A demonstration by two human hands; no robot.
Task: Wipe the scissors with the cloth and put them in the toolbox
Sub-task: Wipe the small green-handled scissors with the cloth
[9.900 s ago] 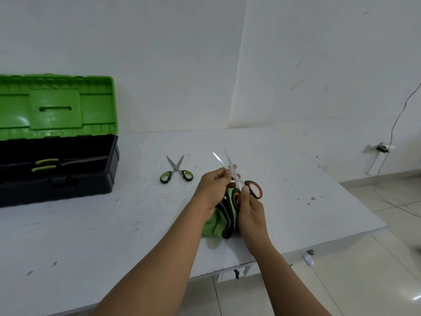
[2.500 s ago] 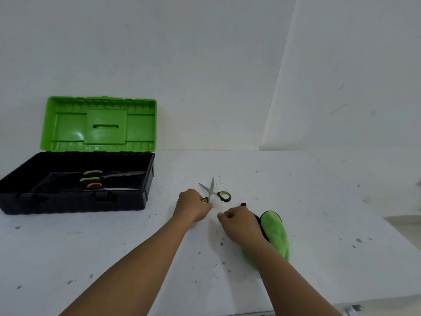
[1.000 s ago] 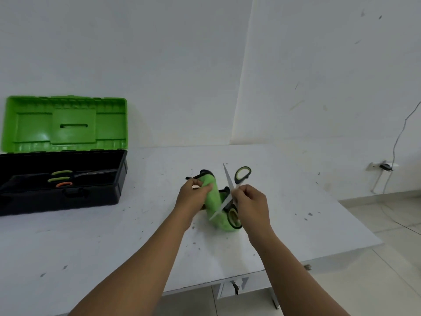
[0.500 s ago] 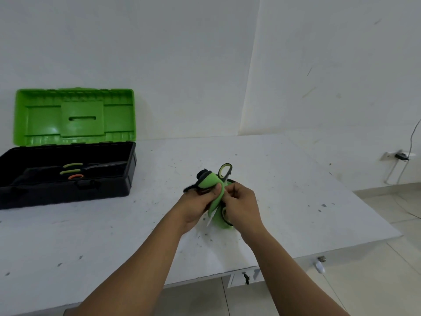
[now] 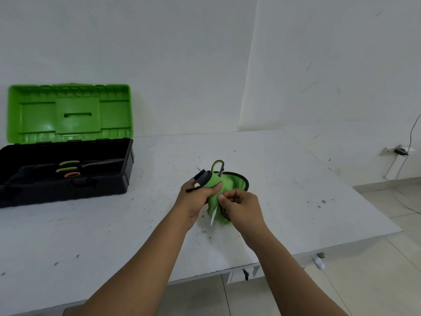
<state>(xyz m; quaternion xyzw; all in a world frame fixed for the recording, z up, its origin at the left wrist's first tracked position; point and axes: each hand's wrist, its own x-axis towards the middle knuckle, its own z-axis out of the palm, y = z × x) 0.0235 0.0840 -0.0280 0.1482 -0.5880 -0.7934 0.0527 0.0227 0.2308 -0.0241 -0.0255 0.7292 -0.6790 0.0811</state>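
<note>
Gripping a bunched green cloth (image 5: pixel 216 182) with black trim, the left hand (image 5: pixel 196 197) wraps its fingers around the fabric over the white table (image 5: pixel 284 190). A pair of green-handled scissors (image 5: pixel 218 166) is folded inside that cloth: one handle loop sticks up behind the hand, and a pale blade tip pokes out below, pointing down toward the tabletop. The right hand (image 5: pixel 241 207) is closed in a pinch, thumb and forefinger meeting at the cloth right where the blade emerges (whether they touch the metal itself I cannot tell). Both hands are pressed close together, knuckles nearly touching.

Well apart to the left, at the back of the table against the wall, sits the toolbox (image 5: pixel 109 179), a black tub with its green lid (image 5: pixel 69 114) standing upright and open. Inside the tub lie other scissors: two green handle loops (image 5: pixel 68 166), one above the other, with dark blades reaching to the right, and an orange handle loop (image 5: pixel 72 174) just below them, nearest the front wall. The rest of the tub's interior is too dark to make out
</note>
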